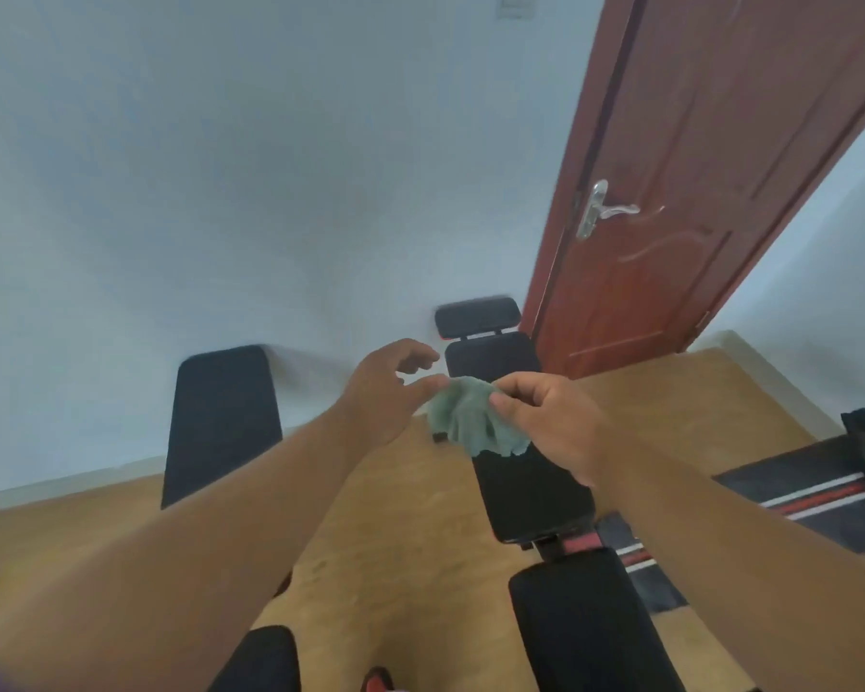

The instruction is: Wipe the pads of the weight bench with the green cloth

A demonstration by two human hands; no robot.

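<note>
**Inspector:** Pale walls (221, 192) and a wood-tone floor (395, 516) frame the scene. At far left a separate black pad (221, 422) leans against the wall, apart from the work.

**Assistant:** And the hands?

**Inspector:** Left hand (385, 387) is raised at mid-height with loosely spread fingers, gripping nothing; its thumb tip lies at the edge of the green cloth (470, 417), though actual contact cannot be confirmed. The forearm reaches straight forward.

**Assistant:** Who holds the cloth, then?

**Inspector:** Right hand (545, 422) pinches it between thumb and curled fingers, the fabric hanging bunched in the air over the weight bench (530, 481). In my judgement the cloth is being gathered or unfolded between both hands to make a wiping face; it touches no pad.

**Assistant:** The bench itself?

**Inspector:** It runs lengthwise away from the person: seat pad (585, 621) nearest, long back pad beyond it, small head pad (475, 317) at the far end near the wall. Wiping appears not yet begun.

**Assistant:** Anything further right?

**Inspector:** A brown door (695, 192) with a metal handle (605, 209), and a dark striped mat (820, 496) on the floor.
</note>
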